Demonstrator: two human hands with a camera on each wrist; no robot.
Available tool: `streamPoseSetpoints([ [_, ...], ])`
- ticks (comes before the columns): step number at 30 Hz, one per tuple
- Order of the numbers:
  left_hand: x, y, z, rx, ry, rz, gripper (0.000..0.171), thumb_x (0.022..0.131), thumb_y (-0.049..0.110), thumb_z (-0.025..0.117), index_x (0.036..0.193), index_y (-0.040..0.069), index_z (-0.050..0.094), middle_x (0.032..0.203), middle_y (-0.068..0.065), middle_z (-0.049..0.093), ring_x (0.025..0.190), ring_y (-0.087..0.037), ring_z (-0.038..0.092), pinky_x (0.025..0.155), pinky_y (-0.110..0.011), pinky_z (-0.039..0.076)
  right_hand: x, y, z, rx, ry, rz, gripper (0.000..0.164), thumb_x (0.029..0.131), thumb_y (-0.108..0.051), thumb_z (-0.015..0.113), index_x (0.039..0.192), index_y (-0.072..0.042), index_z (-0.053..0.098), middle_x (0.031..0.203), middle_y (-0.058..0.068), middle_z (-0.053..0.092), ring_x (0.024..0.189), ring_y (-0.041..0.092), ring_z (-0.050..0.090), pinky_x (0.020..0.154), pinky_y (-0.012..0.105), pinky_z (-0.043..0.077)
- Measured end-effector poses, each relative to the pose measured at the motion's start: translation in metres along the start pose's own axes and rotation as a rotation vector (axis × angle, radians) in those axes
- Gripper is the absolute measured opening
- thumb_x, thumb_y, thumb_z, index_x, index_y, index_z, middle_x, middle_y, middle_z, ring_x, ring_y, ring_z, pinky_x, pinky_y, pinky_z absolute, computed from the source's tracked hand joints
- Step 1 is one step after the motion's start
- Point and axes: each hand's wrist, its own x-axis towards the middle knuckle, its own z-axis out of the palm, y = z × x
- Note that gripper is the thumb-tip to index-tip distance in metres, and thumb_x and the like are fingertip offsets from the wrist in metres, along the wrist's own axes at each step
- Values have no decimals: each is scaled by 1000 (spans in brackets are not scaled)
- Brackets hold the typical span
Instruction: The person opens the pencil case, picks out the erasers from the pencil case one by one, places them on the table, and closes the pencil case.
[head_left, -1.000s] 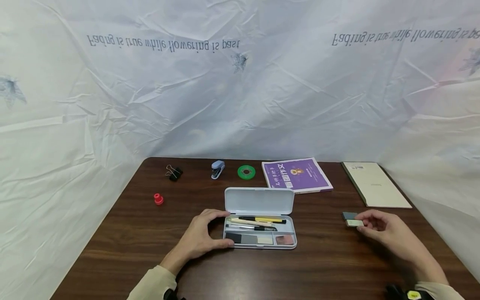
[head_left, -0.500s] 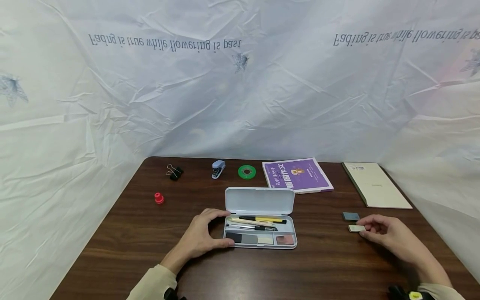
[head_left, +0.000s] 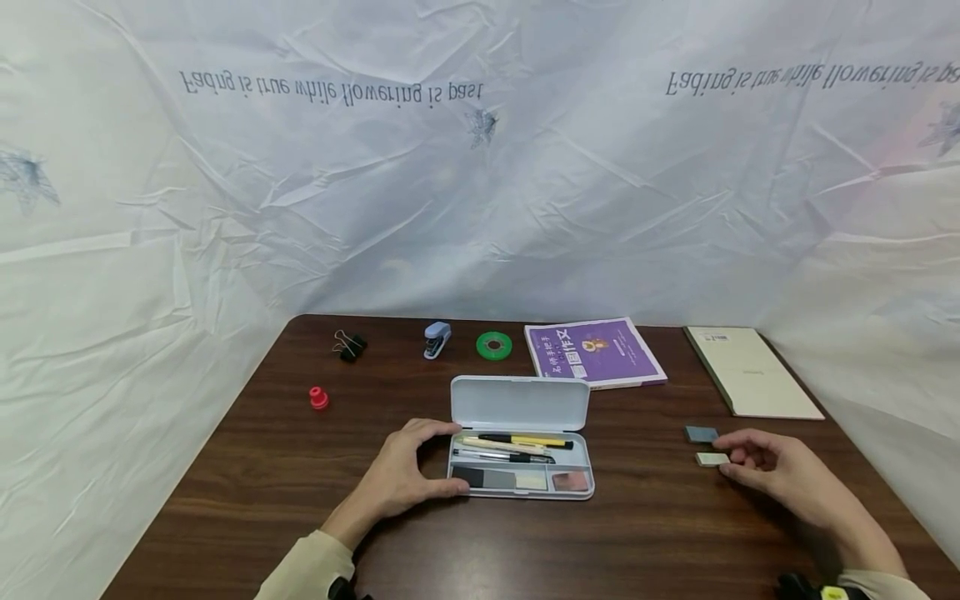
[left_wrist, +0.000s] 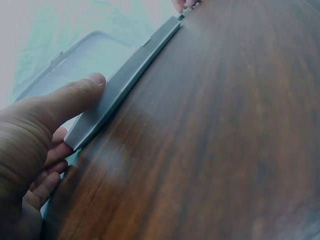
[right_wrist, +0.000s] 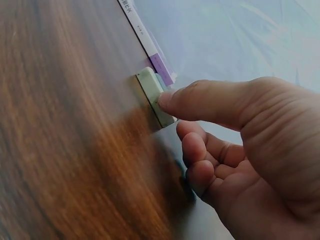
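Observation:
An open pencil case [head_left: 517, 492] lies mid-table, lid tipped back, with several pens and pencils [head_left: 517, 439] in its long compartment. Small black, grey and white blocks [head_left: 498, 478] and a pink one [head_left: 570, 480] fill its front compartments. My left hand [head_left: 397, 471] grips the case's left end; in the left wrist view the thumb [left_wrist: 85, 95] presses its front wall. On the right, my right hand [head_left: 780, 467] pinches a small white eraser [head_left: 708, 459] at its right end, low at the tabletop. A grey block [head_left: 699, 434] lies just behind it, close to the index finger.
Behind the case lies a purple book [head_left: 592, 354], with a cream-coloured flat box or notebook [head_left: 750, 371] farther right. Along the back are a green tape roll [head_left: 493, 336], a blue stapler [head_left: 437, 340] and a black binder clip [head_left: 349, 346]. A red knob-shaped piece [head_left: 318, 398] stands at left.
My right hand has moved the white eraser slightly toward me and right, opening a gap from the grey block. In the last half second little has moved; my left hand stays on the pencil case.

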Motion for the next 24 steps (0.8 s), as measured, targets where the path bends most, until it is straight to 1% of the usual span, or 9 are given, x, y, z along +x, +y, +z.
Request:
streamPoseSetpoints([
  [3, 0, 0, 0, 2, 0, 2, 78, 78, 58, 100, 144, 28, 73, 144, 6, 70, 140, -22, 62, 117, -58, 51, -1, -2, 1, 22, 49, -39, 29, 99, -7, 85, 127, -1, 76, 96, 0, 69, 79, 9, 62, 65, 25, 53],
  [8, 1, 1, 0, 2, 0, 2, 78, 78, 58, 100, 144, 28, 73, 144, 5, 70, 139, -22, 62, 117, -58, 51, 0, -8, 0, 116, 124, -129, 35, 98, -1, 84, 131, 2, 73, 96, 1, 73, 82, 10, 66, 65, 23, 54],
  [10, 1, 1, 0, 2, -2, 2, 78, 78, 58, 100, 144, 27, 73, 144, 5, 70, 139, -22, 62, 117, -59, 51, 0, -13, -1, 145, 151, -164, 38, 98, 0, 84, 133, 3, 72, 98, 2, 75, 84, 10, 68, 68, 21, 55],
  [14, 3, 2, 2, 4, -2, 16, 78, 78, 58, 100, 144, 27, 74, 143, 6, 70, 138, -22, 62, 116, -58, 52, -1, -24, -2, 176, 183, -228, 41, 97, 4, 84, 135, 2, 71, 110, 3, 80, 89, 8, 72, 74, 19, 58],
  [17, 3, 2, 2, 1, 0, 25, 77, 78, 57, 100, 144, 26, 74, 143, 6, 70, 137, -21, 63, 116, -58, 52, -1, -36, 0, 213, 174, -251, 43, 97, 6, 82, 138, 1, 70, 118, 0, 80, 95, 8, 74, 78, 19, 60],
  [20, 1, 1, 1, -3, 4, 22, 77, 78, 57, 100, 144, 26, 74, 142, 7, 70, 138, -21, 63, 116, -58, 52, 1, -52, 5, 249, 149, -265, 43, 98, 6, 81, 139, -1, 70, 121, -3, 80, 99, 10, 75, 80, 20, 61],
  [22, 0, 0, 1, -1, 7, 21, 77, 78, 57, 100, 144, 27, 74, 143, 7, 70, 138, -22, 63, 116, -58, 52, 3, -64, 7, 270, 121, -280, 42, 99, 6, 80, 139, -1, 69, 122, -1, 80, 100, 13, 76, 80, 23, 63],
  [24, 0, -1, 1, -1, 9, 19, 77, 78, 58, 100, 144, 27, 74, 143, 7, 70, 138, -22, 63, 116, -58, 52, 6, -76, 10, 277, 100, -314, 42, 98, 7, 80, 138, -1, 70, 122, 1, 79, 100, 15, 77, 78, 25, 63],
])
